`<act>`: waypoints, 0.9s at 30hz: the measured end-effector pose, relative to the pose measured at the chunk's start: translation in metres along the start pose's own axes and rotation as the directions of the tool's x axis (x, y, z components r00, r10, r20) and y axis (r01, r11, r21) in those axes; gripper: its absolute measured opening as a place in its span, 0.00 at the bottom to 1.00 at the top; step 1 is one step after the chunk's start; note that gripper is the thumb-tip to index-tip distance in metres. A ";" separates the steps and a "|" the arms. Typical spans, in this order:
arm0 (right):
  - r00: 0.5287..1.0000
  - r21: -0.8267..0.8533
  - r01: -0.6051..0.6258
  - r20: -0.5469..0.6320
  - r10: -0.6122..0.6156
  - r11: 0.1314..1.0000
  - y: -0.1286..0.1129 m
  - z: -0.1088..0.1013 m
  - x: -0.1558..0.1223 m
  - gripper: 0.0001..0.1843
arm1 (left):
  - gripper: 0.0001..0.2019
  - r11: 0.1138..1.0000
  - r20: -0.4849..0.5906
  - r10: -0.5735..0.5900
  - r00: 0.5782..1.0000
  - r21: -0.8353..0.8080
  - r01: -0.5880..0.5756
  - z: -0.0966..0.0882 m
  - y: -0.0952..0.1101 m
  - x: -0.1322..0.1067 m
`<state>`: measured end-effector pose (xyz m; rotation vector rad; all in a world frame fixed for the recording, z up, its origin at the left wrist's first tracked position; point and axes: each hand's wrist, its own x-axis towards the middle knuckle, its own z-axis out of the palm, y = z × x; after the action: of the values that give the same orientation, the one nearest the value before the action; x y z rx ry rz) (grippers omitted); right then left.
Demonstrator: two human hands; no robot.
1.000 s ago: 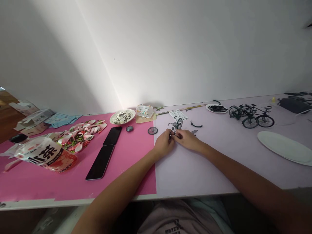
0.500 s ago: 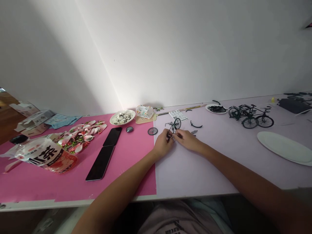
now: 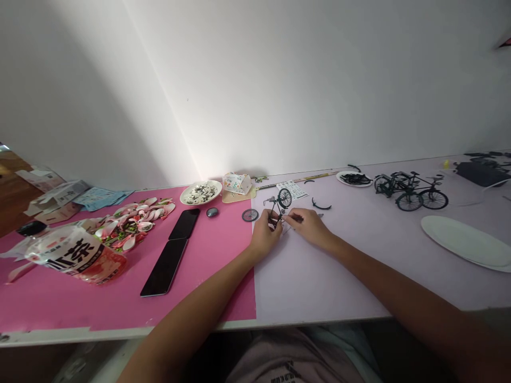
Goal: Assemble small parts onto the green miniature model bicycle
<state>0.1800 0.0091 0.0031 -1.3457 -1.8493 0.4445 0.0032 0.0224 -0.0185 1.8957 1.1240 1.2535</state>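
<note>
A partly built model bicycle (image 3: pixel 285 198), with one spoked wheel and handlebars showing, is gripped in my left hand (image 3: pixel 266 232). The rest of its frame is partly hidden by the fingers. My right hand (image 3: pixel 309 225) is pinched close against the frame's right side; whatever small piece it may hold cannot be made out. A loose spoked wheel (image 3: pixel 249 215) lies flat to the left of my hands. Beyond them are a printed sheet (image 3: pixel 293 189) and a thin curved black part (image 3: pixel 321 205).
Assembled model bicycles (image 3: pixel 415 191) stand on the right, near an oval white plate (image 3: pixel 467 242). A plate of black parts (image 3: pixel 354 178) is behind. To the left are a black phone (image 3: pixel 165 266), a plate of small white pieces (image 3: pixel 200 192) and a plastic bottle (image 3: pixel 75 252).
The model bicycle has tilted, its wheel shifting left and turning more toward me. My right hand has moved slightly right, opening a small gap between the hands.
</note>
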 end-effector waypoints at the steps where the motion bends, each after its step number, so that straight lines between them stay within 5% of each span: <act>1: 1.000 -0.002 0.002 0.004 -0.002 1.000 -0.001 -0.001 0.000 0.23 | 0.08 1.000 0.001 0.004 1.000 0.004 -0.004 0.000 0.000 0.000; 14: 0.997 0.006 -0.073 0.032 0.073 0.997 -0.005 -0.001 -0.003 0.15 | 0.09 1.000 -0.020 -0.003 1.000 0.026 0.004 -0.002 0.007 -0.001; 27: 0.996 -0.011 -0.083 0.030 0.083 0.996 0.000 -0.001 -0.002 0.20 | 0.10 0.999 -0.018 -0.017 1.000 0.051 0.018 -0.002 0.004 0.000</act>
<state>0.1811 0.0075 0.0033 -1.4341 -1.8273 0.5022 0.0027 0.0202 -0.0146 1.9112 1.1899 1.2448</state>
